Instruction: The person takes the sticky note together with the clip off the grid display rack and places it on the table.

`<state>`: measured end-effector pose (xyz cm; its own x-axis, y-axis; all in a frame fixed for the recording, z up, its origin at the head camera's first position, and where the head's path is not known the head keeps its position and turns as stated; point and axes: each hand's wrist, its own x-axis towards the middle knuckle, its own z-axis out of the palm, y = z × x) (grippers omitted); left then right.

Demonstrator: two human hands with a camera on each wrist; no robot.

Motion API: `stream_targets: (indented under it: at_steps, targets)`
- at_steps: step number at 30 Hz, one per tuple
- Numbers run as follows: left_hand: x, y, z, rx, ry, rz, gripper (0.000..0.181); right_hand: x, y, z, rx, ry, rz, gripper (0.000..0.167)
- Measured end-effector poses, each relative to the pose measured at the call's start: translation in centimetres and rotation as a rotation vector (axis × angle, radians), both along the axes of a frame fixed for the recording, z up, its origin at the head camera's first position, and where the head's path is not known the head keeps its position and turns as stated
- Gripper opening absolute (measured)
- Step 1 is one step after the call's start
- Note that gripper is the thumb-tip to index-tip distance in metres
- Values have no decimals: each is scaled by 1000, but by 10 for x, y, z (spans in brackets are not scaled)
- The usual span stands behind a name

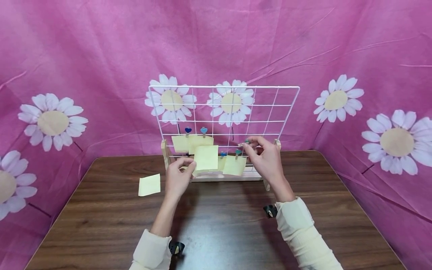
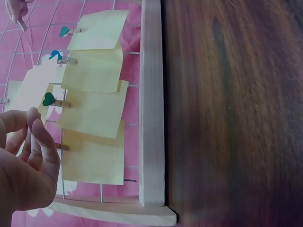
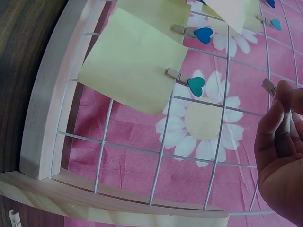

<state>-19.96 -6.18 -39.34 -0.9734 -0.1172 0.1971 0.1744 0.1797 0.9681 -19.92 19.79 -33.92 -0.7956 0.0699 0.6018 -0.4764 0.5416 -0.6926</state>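
Observation:
In the head view my left hand (image 1: 177, 178) pinches a square yellow sticky note (image 1: 206, 157) by its left edge, in front of a white wire grid (image 1: 224, 87). My right hand (image 1: 268, 159) pinches a small wooden clothespin (image 3: 269, 86) near the grid's right side, its heart partly covered by fingers. Two yellow notes hang in an upper row under a dark blue heart clothespin (image 1: 188, 130) and a light blue one (image 1: 204, 130). Below, several notes (image 2: 92, 111) hang in a row, clipped by heart clothespins. The raised note partly hides both rows.
A wooden stand (image 1: 229, 177) holds the grid upright on the brown table (image 1: 219, 225). One loose yellow note (image 1: 149, 185) lies left of the stand. Another clothespin (image 3: 14, 218) shows beyond the stand's side. Pink flowered cloth (image 1: 111, 48) hangs behind and at both sides.

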Motion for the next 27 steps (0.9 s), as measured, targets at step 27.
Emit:
stream_targets:
  at_steps: [27]
  targets:
    - [11,-32,-16,42,-67,67,15,16,27,-26,-105,-103,24,16]
